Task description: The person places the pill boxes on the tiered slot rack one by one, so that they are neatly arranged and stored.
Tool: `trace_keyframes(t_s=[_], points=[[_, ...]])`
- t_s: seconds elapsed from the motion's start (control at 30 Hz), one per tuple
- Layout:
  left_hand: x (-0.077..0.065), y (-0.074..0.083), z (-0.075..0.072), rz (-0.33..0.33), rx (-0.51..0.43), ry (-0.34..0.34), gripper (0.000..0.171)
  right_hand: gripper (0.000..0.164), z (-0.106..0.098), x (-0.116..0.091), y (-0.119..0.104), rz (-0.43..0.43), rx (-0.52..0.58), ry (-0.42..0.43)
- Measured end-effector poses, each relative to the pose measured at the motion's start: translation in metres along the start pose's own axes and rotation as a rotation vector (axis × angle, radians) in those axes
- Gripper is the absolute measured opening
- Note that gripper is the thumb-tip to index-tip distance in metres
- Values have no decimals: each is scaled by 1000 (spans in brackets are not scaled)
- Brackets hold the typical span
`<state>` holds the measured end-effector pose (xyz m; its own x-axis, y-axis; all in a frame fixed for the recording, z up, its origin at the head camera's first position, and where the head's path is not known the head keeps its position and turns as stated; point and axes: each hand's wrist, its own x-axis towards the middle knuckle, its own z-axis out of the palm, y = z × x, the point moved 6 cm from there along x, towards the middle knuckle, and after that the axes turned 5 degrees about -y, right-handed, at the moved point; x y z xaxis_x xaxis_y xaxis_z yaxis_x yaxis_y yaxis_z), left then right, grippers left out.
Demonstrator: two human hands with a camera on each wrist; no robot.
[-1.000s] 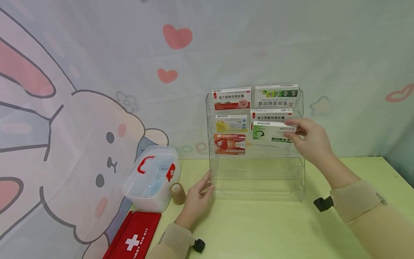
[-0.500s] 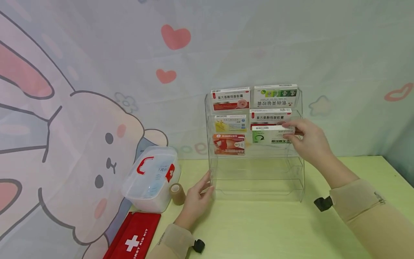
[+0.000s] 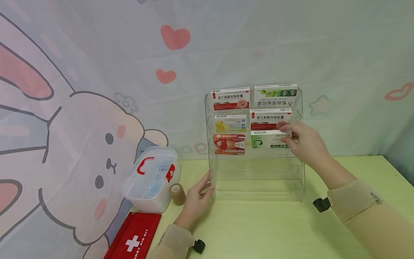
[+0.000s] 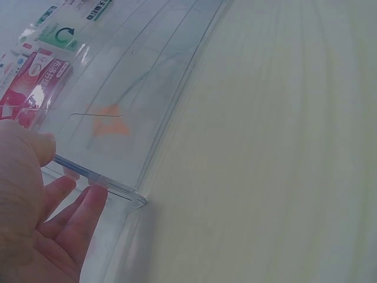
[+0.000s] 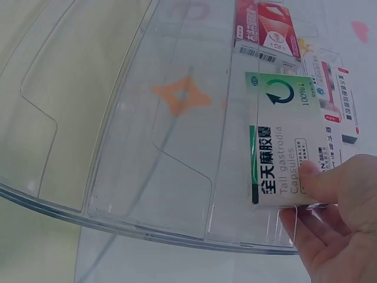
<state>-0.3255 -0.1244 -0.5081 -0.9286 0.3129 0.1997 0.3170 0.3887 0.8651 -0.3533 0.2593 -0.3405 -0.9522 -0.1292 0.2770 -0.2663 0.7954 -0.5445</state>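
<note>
A clear tiered display rack [image 3: 255, 169] stands upright on the table, with medicine boxes on its upper tiers. My right hand [image 3: 304, 142] pinches the right end of a green and white medicine box [image 3: 266, 141] at the third tier, thumb on its front. In the right wrist view this medicine box [image 5: 280, 141] shows "Tall gastrodia Capsules". To its left on that tier sits a red-orange box [image 3: 229, 144]. My left hand [image 3: 195, 201] holds the rack's lower left side edge; in the left wrist view the thumb and fingers [image 4: 88, 221] lie on either side of the panel.
Above are a yellow and white box [image 3: 230, 124], two red and white boxes [image 3: 230, 99] and a green-banded box [image 3: 275, 96]. Left of the rack stand a brown bandage roll [image 3: 177, 194] and a lidded white first-aid box [image 3: 152, 180]. A red first-aid pouch [image 3: 136, 233] lies in front.
My right hand has lowered the green and white medicine box from in front of the second-tier box to the third tier, uncovering the box behind. My left hand stays on the rack.
</note>
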Motion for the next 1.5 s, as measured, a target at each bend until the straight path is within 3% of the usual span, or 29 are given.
trace_keyframes(t_s=[0.8,1.5], points=[[1,-1,-1,32,24,3,64,37,11,1,1,39,-131,-93],[-2,-5,1,36,18,9,64,37,19,-10,-5,-8,-125,35]])
